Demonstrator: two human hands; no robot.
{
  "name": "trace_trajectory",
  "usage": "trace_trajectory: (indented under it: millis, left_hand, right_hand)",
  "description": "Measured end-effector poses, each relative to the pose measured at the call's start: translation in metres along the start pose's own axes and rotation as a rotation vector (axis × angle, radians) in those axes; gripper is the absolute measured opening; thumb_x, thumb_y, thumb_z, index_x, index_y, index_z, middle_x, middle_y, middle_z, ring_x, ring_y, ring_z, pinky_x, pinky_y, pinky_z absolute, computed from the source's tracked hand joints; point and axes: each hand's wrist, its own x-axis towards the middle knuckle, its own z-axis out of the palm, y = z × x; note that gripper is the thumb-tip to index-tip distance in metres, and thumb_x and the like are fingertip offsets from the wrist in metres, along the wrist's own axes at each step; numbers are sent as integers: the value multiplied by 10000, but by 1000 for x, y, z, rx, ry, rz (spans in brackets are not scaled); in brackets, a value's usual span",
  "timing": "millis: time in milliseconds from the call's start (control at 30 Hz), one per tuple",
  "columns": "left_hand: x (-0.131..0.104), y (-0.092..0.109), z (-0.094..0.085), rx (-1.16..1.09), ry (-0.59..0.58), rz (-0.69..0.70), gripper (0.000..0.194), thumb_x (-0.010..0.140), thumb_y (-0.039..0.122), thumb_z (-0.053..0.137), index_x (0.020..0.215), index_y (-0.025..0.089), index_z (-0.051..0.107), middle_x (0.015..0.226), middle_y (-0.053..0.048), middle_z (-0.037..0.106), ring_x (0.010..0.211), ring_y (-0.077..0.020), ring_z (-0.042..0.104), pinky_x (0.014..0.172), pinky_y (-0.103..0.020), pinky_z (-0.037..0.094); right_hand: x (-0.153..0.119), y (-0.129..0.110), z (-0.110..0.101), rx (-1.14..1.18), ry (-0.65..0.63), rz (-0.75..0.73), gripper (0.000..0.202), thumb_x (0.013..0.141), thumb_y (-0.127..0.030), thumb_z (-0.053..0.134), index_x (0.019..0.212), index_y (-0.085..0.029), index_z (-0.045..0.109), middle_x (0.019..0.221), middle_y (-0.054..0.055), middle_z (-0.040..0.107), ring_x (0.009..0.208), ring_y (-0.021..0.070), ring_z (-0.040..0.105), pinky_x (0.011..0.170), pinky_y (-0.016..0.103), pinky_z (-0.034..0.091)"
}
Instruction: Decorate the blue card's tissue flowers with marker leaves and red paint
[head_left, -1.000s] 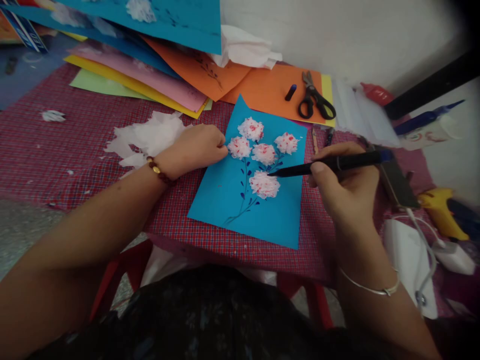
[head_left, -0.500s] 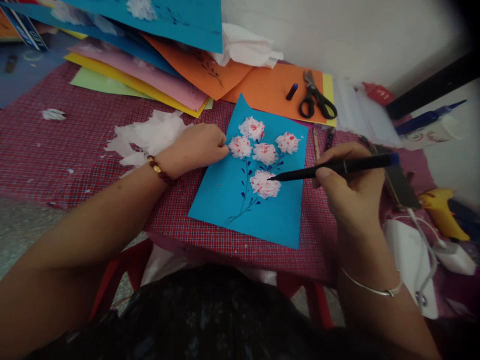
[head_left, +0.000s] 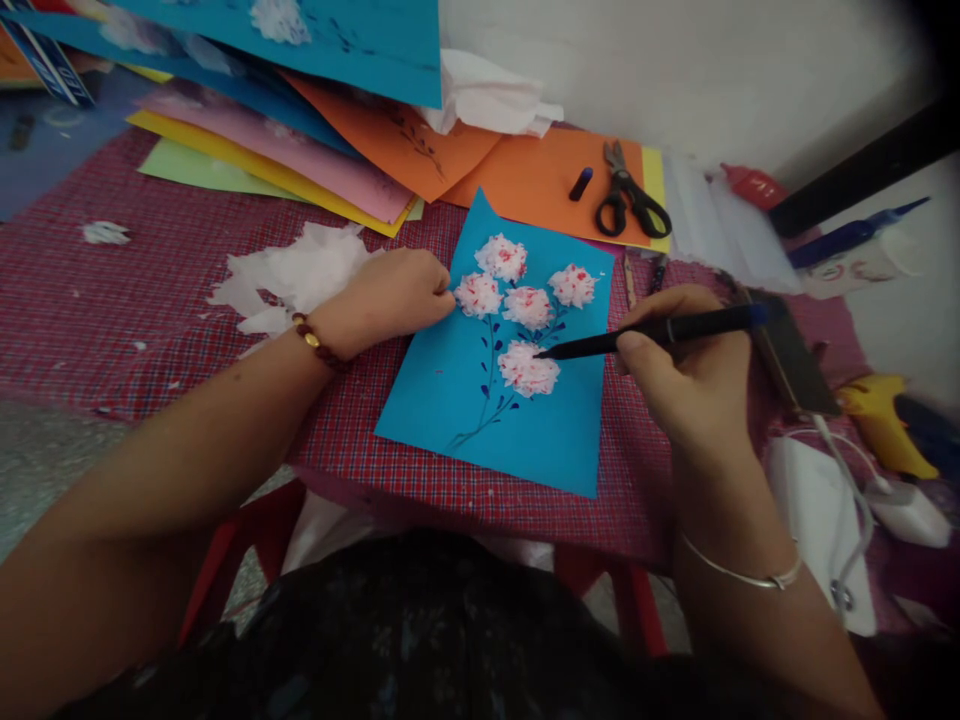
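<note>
A blue sheet of paper (head_left: 435, 400) lies on the table in front of me, bearing several fluffy white tissue flowers (head_left: 529, 368) with red specks. Dark painted stems and leaves (head_left: 491, 410) run below them. My left hand (head_left: 409, 290) has curled fingers at the sheet's left edge, thumb side against the paper; its fingertips are partly hidden. In my right hand (head_left: 694, 365) is a black marker pen (head_left: 600, 343), pinched between thumb and fingers. Its tip points left and meets or hovers just over the lowest flower; contact is hard to tell.
Crumpled white tissue (head_left: 300, 265) lies under and beyond my left forearm. Coloured sheets (head_left: 277, 160) are stacked at the back left. Black scissors (head_left: 630, 195) and a pen cap (head_left: 580, 183) rest on orange paper. At right are a yellow glue gun (head_left: 885, 420) and a white power strip (head_left: 817, 530).
My right hand has shifted slightly to the left, with the marker pen a little more tucked in its grip. The pen tip stays at the lowest flower, and my left hand has not moved.
</note>
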Motion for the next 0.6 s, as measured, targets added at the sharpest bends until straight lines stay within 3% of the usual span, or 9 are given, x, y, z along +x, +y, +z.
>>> trace_trajectory:
  millis: [100, 233, 433, 600]
  left_hand:
    - [0, 0, 0, -3, 3, -3, 253, 795, 295, 481, 626, 178, 628, 578, -70, 553, 683, -226, 567, 656, -337, 361]
    - [0, 0, 0, -40, -1, -10, 228, 788, 285, 496, 656, 175, 647, 600, -76, 568, 722, -235, 576, 684, -341, 373]
    - [-1, 1, -2, -53, -14, -23, 217, 786, 281, 501, 667, 177, 651, 610, -80, 575, 747, -242, 585, 692, -341, 375]
    - [-1, 1, -1, -86, -5, -17, 196, 772, 265, 509, 673, 180, 656, 607, -79, 576, 757, -242, 586, 699, -338, 383]
  right_hand:
    - [0, 1, -1, 6, -18, 6, 43, 770, -163, 638, 793, -190, 616, 733, -21, 576, 632, 103, 512, 581, 274, 369]
    - [1, 4, -3, 6, 93, 22, 53, 779, -188, 629, 832, -192, 623, 694, -28, 551, 575, 100, 493, 524, 273, 340]
    - [1, 1, -2, 13, -51, 39, 45, 765, -165, 648, 795, -187, 623, 722, -15, 578, 616, 100, 510, 575, 278, 374]
    - [3, 7, -5, 36, 100, 8, 54, 766, -166, 635, 814, -191, 626, 695, -18, 555, 590, 107, 510, 546, 281, 362]
